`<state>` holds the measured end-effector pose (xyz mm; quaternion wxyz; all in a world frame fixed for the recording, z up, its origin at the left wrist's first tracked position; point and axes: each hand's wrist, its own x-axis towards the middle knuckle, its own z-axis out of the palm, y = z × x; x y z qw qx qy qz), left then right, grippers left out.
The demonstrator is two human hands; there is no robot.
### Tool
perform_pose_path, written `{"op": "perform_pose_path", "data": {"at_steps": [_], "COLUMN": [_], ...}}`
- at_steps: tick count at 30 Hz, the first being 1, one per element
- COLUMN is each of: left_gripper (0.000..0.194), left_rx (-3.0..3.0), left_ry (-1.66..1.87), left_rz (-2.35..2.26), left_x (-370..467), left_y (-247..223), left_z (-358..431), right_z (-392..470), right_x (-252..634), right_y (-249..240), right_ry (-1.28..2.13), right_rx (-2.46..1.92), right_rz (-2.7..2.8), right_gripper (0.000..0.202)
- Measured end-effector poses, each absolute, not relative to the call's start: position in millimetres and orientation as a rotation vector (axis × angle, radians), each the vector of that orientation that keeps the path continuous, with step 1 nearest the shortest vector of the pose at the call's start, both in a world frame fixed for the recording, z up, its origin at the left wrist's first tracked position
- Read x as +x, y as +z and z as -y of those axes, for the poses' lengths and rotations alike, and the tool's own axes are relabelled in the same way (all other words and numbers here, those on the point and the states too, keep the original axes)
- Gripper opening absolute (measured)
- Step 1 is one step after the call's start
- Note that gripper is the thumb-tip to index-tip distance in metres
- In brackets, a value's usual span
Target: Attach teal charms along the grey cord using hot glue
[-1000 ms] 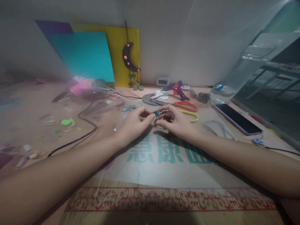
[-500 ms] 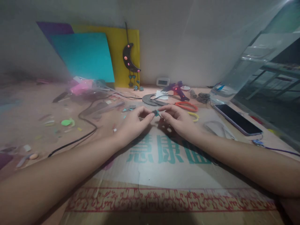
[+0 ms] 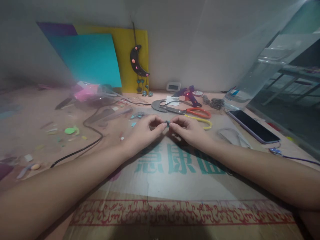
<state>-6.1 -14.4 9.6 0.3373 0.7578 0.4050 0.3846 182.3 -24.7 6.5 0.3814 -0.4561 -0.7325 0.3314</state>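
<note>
Between my two hands is a small dark teal piece (image 3: 167,123), mostly covered by fingertips; its exact kind is too small to make out. My left hand (image 3: 147,131) pinches it from the left with thumb and forefinger. From the other side, the thumb and fingers of my right hand (image 3: 188,130) close on it too. Just behind my right hand lie scissors (image 3: 198,112) with an orange and a yellow handle. Small teal scraps (image 3: 137,115) are on the table behind my left hand. Under both hands is a pale sheet (image 3: 160,180) with green printed characters.
A purple glue gun (image 3: 188,95) with a red light, a small white digital display (image 3: 173,86) and a moon ornament (image 3: 137,63) on yellow card stand at the back. A phone (image 3: 253,126) lies right. A black cable (image 3: 93,143) and coloured scraps are left.
My right fingers have come in closer to my left ones and now press on the small teal piece, covering more of it. Both hands sit slightly lower in the view.
</note>
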Motion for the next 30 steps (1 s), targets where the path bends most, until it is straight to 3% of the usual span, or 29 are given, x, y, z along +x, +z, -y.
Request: {"op": "perform_pose_path", "data": {"at_steps": [4,15,18,24,30], "left_gripper": [0.018,0.021,0.02,0.021,0.02], "left_rx": [1.985,1.952,1.968,2.001,1.995], "left_ry": [1.007,0.955,0.941,0.931,0.921], "left_rz": [-1.095,-1.145,-1.171,-1.211,-1.181], "left_x": [-7,-7,-7,-7,-6], "left_y": [10,6,7,9,8], "left_z": [13,10,11,13,11], "right_z": [23,-15,-34,-68,-102], "right_x": [187,248,269,296,296], "right_y": [15,73,61,30,22], "right_ry": [0.7,0.17,0.042,0.151,0.202], "right_rx": [-1.204,-1.63,-1.761,-1.79,-1.846], "right_rz": [2.014,1.979,1.879,1.948,1.915], "right_gripper": [0.03,0.019,0.03,0.061,0.065]}}
